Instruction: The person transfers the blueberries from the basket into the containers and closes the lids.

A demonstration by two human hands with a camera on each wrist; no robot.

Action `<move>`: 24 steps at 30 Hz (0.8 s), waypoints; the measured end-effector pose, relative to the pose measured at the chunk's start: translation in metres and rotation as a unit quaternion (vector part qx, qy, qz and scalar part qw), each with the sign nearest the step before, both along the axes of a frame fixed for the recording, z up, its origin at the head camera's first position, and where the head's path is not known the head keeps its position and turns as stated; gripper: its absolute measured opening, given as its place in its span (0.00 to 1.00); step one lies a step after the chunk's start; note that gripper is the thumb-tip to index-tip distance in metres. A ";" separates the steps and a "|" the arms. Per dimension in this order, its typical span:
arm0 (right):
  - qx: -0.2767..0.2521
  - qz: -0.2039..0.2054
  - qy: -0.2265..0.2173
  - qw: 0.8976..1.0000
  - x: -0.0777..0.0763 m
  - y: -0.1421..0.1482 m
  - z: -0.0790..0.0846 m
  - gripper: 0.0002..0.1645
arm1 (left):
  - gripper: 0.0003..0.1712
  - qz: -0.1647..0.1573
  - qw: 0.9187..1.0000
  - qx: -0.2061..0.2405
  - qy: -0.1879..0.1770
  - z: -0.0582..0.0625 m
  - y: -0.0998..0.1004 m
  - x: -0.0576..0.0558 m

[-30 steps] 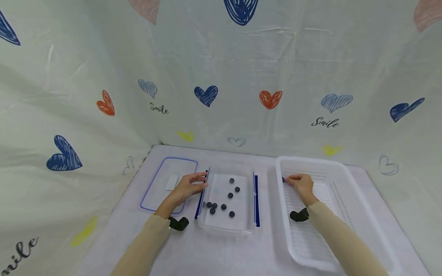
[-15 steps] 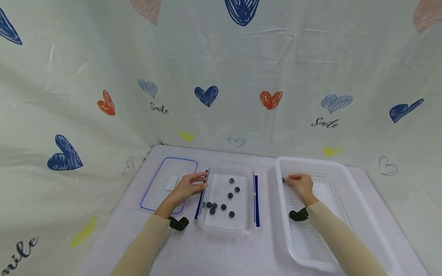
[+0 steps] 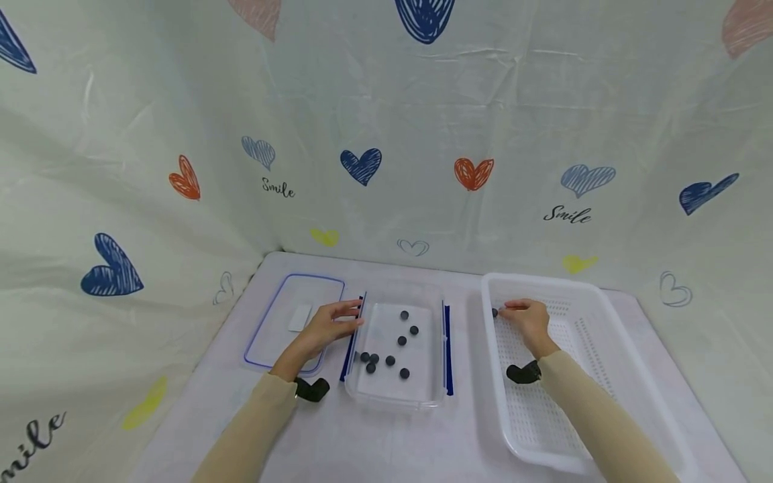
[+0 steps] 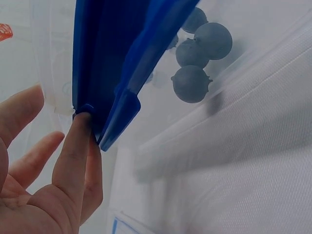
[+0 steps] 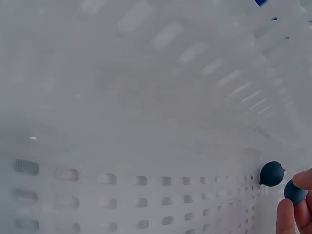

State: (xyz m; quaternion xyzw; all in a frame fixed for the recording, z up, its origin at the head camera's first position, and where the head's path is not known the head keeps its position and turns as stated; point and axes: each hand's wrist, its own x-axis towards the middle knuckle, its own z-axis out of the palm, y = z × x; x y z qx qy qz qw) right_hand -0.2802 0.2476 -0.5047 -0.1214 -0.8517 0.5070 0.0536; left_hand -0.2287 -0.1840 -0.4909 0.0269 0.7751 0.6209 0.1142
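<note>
My right hand (image 3: 529,323) reaches into the white perforated basket (image 3: 546,463), near its far left corner. Between thumb and fingers it pinches a small dark ball (image 5: 295,193). Another dark ball (image 5: 272,174) with little nubs lies right beside it, against the basket wall. My left hand (image 3: 329,327) rests with extended fingers at the left side of a clear plastic container (image 3: 395,404). In the left wrist view a fingertip touches the blue latch flap (image 4: 109,63), which hangs unfastened. Several dark balls (image 4: 191,84) lie on the container's floor, some clustered near its left wall.
Left of the container, a clear lid with a blue rim (image 3: 258,325) lies on the white-covered table (image 3: 374,443). A second blue latch flap (image 3: 449,352) stands out along the container's right side. Behind the table hangs a heart-patterned curtain (image 3: 417,208).
</note>
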 end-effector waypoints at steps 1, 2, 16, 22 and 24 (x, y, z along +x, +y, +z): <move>-0.001 -0.001 0.002 1.000 0.000 0.001 0.000 0.20 | 0.32 0.000 1.000 0.001 -0.001 0.000 0.000 0.000; 0.000 -0.001 0.006 1.000 0.000 0.001 0.001 0.21 | 0.32 0.001 1.000 0.000 -0.002 -0.001 0.000 0.000; -0.014 0.021 0.013 1.000 0.010 0.009 0.023 0.20 | 0.33 -0.001 1.000 -0.003 -0.003 0.002 -0.001 0.000; -0.034 0.039 0.023 0.998 0.016 0.012 0.035 0.19 | 0.32 -0.017 1.000 0.013 0.007 0.000 -0.003 0.000; -0.042 0.041 0.021 0.998 0.018 0.013 0.038 0.19 | 0.33 -0.021 1.000 0.013 0.010 0.000 -0.003 0.000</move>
